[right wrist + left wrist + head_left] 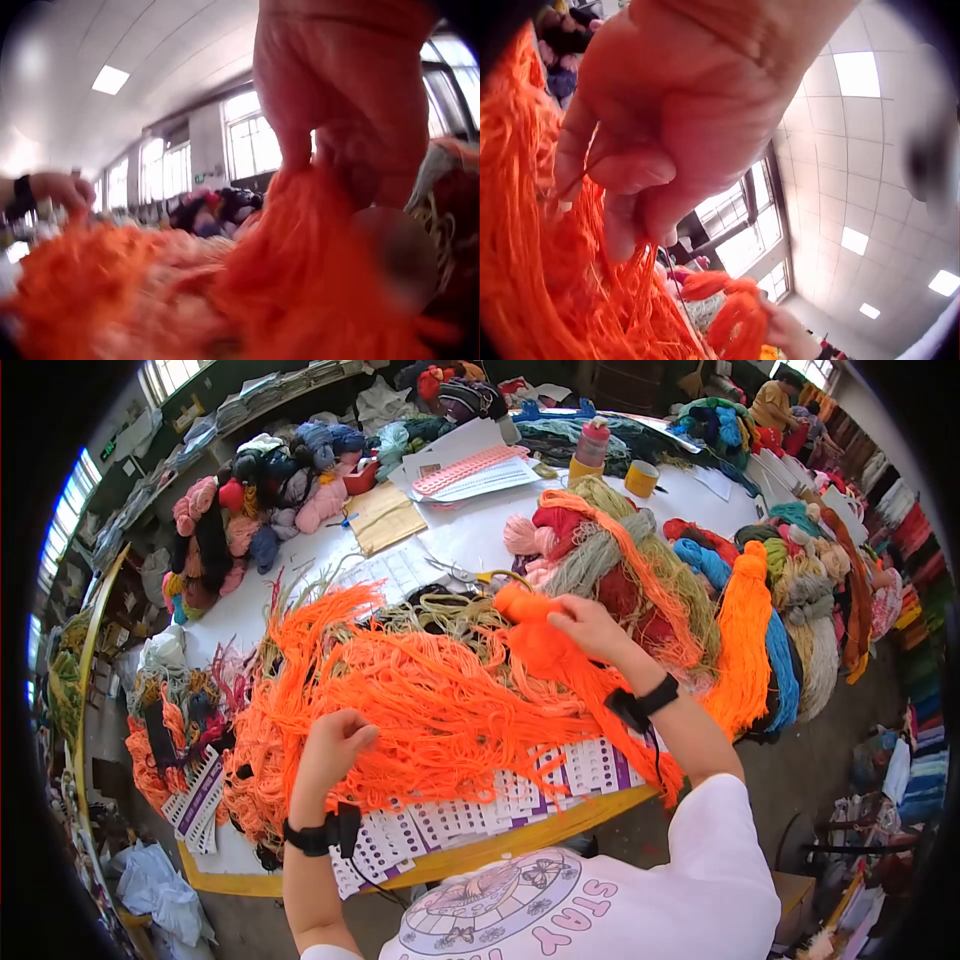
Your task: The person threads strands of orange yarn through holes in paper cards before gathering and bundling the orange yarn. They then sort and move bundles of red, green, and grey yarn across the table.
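Note:
My right hand (592, 628) grips the top of a bright orange yarn bundle (545, 645), whose long strands hang down past the wrist. In the right wrist view, the yarn (300, 247) fans out below that hand (345, 90). My left hand (338, 748) is over the near left of a large orange yarn heap (420, 700), fingers curled. Up close in the left wrist view, thumb and fingers of this hand (667, 112) pinch a thin strand that trails below them, beside the heap (525, 225).
Punched cards (450, 825) lie under the heap along the table's yellow edge (570, 825). Scissors (450, 570), papers (390, 570) and a red-capped bottle (592, 445) lie or stand beyond. Coloured yarn piles (640, 560) flank both sides. People (778, 410) are at the far right.

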### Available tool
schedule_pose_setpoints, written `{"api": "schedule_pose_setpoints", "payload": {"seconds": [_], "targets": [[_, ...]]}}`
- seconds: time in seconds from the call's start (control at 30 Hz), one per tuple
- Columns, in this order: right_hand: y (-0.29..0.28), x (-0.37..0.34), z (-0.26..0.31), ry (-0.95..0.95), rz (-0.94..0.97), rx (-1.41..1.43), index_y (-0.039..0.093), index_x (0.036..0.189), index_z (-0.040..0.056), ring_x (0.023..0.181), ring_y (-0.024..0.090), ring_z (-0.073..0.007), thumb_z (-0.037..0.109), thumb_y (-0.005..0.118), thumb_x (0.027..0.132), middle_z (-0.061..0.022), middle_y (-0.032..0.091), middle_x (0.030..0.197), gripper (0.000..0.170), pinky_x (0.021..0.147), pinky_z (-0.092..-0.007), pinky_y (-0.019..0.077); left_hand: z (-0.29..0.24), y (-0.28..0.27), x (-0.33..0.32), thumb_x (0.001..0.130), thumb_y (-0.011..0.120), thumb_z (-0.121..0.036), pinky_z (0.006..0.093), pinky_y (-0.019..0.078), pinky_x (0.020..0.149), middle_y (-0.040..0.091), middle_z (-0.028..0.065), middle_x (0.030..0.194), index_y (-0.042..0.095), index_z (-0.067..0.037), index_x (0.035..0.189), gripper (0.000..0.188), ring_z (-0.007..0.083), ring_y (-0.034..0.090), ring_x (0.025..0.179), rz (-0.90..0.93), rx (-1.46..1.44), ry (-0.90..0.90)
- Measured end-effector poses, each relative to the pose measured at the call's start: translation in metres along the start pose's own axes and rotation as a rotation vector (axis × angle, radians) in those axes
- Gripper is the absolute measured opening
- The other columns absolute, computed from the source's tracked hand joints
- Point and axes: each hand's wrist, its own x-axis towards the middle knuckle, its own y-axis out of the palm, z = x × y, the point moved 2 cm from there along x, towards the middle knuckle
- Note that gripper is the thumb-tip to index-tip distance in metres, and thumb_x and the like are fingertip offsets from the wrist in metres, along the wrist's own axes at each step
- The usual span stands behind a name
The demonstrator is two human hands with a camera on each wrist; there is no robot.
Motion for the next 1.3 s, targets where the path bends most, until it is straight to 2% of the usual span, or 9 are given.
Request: {"api": "schedule_pose_setpoints", "payload": {"seconds": [0.2,0.3,0.47,0.57,0.83,0.97,1.03,1.13,1.3], "targets": [[-0.069,0.110,0.001,0.008,-0.702,-0.534,0.063,0.090,0.0080,0.088,0.057,-0.0280,0.027,0.060,0.074,-0.0126,0.061,0.092,0.025,0.074,-0.0364,0.0459,0.008,-0.066,0.003,0.080,0.058,-0.010,0.0196,0.0300,0.045,0.045,-0.0046,0.055,0.054,-0.003,0.067,0.015,0.0017,0.039,0.049,-0.170,-0.082,-0.067],[-0.081,0.144,-0.041,0.241,-0.585,-0.959,0.064,0.088,0.0096,0.086,0.058,-0.0281,0.030,0.062,0.071,-0.0100,0.063,0.088,0.027,0.075,-0.0395,0.0466,0.015,-0.088,0.014,0.081,0.058,-0.012,0.0198,0.0263,0.045,0.041,-0.0059,0.055,0.051,-0.004,0.066,0.019,0.0015,0.033,0.050,-0.275,-0.061,-0.010],[-0.125,0.119,-0.024,0.100,-0.673,-0.498,0.061,0.083,0.0052,0.077,0.060,-0.0250,0.028,0.059,0.076,-0.0096,0.062,0.085,0.024,0.069,-0.0360,0.0475,0.042,-0.097,0.019,0.078,0.063,-0.019,0.0257,0.0369,0.054,0.050,0.0025,0.066,0.053,0.000,0.074,0.021,0.0110,0.046,0.060,-0.416,0.319,-0.051],[-0.175,0.068,0.016,-0.282,-0.685,-0.066,0.058,0.089,0.0032,0.068,0.059,-0.0145,0.022,0.055,0.081,-0.0038,0.061,0.076,0.020,0.063,-0.0260,0.0469,0.011,-0.071,0.017,0.075,0.065,-0.021,0.0322,0.0417,0.077,0.055,0.0111,0.097,0.056,0.000,0.094,0.030,0.0209,0.053,0.091,-0.681,0.857,0.359],[-0.184,-0.070,0.218,-0.426,0.483,0.988,0.053,0.095,0.0025,0.068,0.054,-0.0112,0.020,0.052,0.080,-0.0019,0.054,0.085,0.023,0.065,-0.0223,0.0428,-0.192,0.113,0.002,0.065,0.073,-0.026,0.0395,0.0211,0.101,0.031,0.0164,0.132,0.029,-0.005,0.130,0.080,0.0301,0.023,0.126,0.073,-0.238,0.940],[-0.146,-0.049,0.166,-0.496,-0.321,0.349,0.051,0.101,0.0023,0.072,0.054,-0.0112,0.026,0.054,0.079,-0.0019,0.054,0.087,0.032,0.064,-0.0236,0.0436,-0.189,0.167,-0.030,0.076,0.062,-0.023,0.0340,0.0424,0.077,0.057,0.0171,0.098,0.047,-0.006,0.115,0.045,0.0282,0.056,0.090,1.061,-0.282,0.333],[-0.148,-0.009,0.055,-0.332,-0.288,0.287,0.050,0.104,0.0026,0.073,0.054,-0.0124,0.030,0.054,0.082,-0.0020,0.055,0.088,0.036,0.063,-0.0244,0.0441,-0.152,0.167,-0.041,0.083,0.054,-0.016,0.0262,0.0428,0.057,0.056,0.0060,0.072,0.053,-0.005,0.105,0.025,0.0135,0.052,0.061,0.785,-0.374,0.673],[-0.072,0.011,-0.012,0.247,0.051,0.470,0.056,0.094,0.0063,0.066,0.057,-0.0099,0.020,0.058,0.077,-0.0017,0.059,0.078,0.022,0.051,-0.0243,0.0455,-0.080,0.177,-0.034,0.086,0.050,-0.018,0.0262,0.0435,0.059,0.056,0.0051,0.072,0.053,-0.003,0.106,0.025,0.0126,0.053,0.062,0.861,-0.363,0.133],[-0.124,0.074,-0.088,0.246,-0.583,0.036,0.055,0.106,0.0039,0.084,0.061,-0.0201,0.024,0.058,0.075,-0.0117,0.061,0.097,0.037,0.062,-0.0318,0.0486,-0.017,0.187,-0.031,0.084,0.054,-0.022,0.0284,0.0451,0.067,0.058,0.0116,0.088,0.046,-0.001,0.115,0.038,0.0165,0.058,0.078,0.692,-0.014,0.124]]}}
